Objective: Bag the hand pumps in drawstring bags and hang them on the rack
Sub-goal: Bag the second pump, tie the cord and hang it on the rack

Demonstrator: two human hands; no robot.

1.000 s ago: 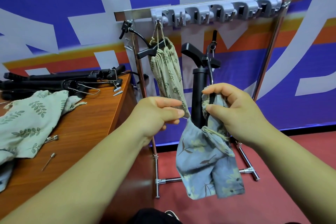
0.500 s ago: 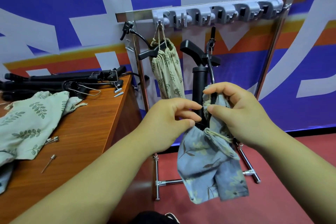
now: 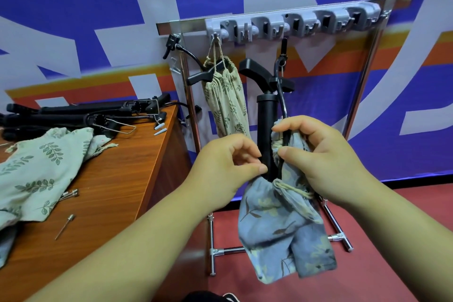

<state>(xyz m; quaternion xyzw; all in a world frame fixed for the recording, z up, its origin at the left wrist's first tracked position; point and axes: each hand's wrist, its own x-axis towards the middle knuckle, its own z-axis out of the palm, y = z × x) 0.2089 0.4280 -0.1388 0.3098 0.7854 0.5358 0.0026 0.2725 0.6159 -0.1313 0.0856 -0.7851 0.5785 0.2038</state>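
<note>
At left, on the brown wooden bench [image 3: 117, 179]: black hand pumps [image 3: 73, 115] piled at the back, pale green leaf-print bag [image 3: 36, 174] in front, metal needle [image 3: 65, 227] nearest. Right of the bench, steel rack with grey hook rail [image 3: 294, 26]; beige leaf-print drawstring bag [image 3: 228, 103] on its leftmost hook. Before the rack, between left hand [image 3: 220, 167] and right hand [image 3: 326, 159], upright black pump [image 3: 266, 125], lower end inside blue floral drawstring bag [image 3: 277, 228].

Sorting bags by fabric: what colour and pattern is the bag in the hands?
Blue-grey bag with a leaf print; the head view shows it.

Blue banner wall [image 3: 73, 19] backs red floor [image 3: 392, 240], wooden table [image 3: 110, 191].
</note>
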